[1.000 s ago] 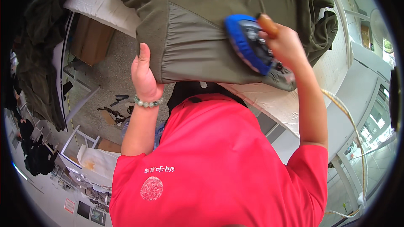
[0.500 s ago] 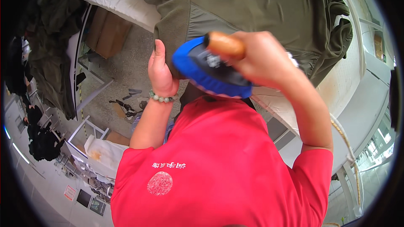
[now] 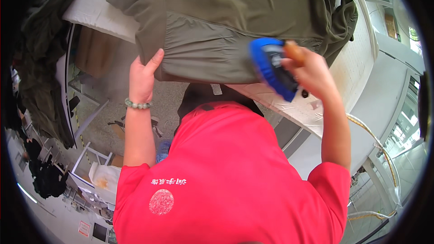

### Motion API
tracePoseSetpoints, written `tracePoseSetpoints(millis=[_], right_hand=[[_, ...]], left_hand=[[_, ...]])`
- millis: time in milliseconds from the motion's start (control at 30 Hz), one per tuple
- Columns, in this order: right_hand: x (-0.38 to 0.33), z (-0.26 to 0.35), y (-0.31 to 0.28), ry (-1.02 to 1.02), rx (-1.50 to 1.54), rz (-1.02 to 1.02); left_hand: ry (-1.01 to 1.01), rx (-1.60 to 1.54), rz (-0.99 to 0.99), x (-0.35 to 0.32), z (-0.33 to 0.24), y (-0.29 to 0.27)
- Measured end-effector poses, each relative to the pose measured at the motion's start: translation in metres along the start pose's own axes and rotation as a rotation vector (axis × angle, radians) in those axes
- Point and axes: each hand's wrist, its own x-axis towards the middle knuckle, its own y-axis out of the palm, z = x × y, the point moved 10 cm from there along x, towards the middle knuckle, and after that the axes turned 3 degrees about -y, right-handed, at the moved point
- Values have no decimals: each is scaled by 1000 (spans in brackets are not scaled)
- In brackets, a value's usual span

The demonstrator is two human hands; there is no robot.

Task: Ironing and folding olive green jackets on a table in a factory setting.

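Note:
An olive-green garment (image 3: 226, 0) with a smoother, gathered panel along its near edge lies across a white padded table. At the garment's near left corner, my left hand (image 3: 144, 74) grips the edge, thumb on top and fingers hidden behind the cloth. My right hand (image 3: 312, 72) is closed round the wooden handle of an iron (image 3: 273, 70) with a blue rim and dark body. The iron is tilted at the right of the panel, slightly blurred by motion; I cannot tell whether it touches the cloth.
The white padded table (image 3: 357, 63) reaches to the right. More dark green garments (image 3: 40, 63) hang at the far left. Below the table gap stands a cardboard box (image 3: 97, 52) on the floor. A hose or cord (image 3: 368, 133) runs down at the right, near my right elbow.
The iron has swung right, away from my left hand, uncovering the gathered panel. My left hand has moved left and its thumb has come down onto the garment's edge.

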Motion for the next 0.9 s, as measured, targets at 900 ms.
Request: tracePoseSetpoints(millis=[900], right_hand=[[-61, -235, -123, 270, 29, -453]], left_hand=[[72, -739, 28, -38, 0, 40]])
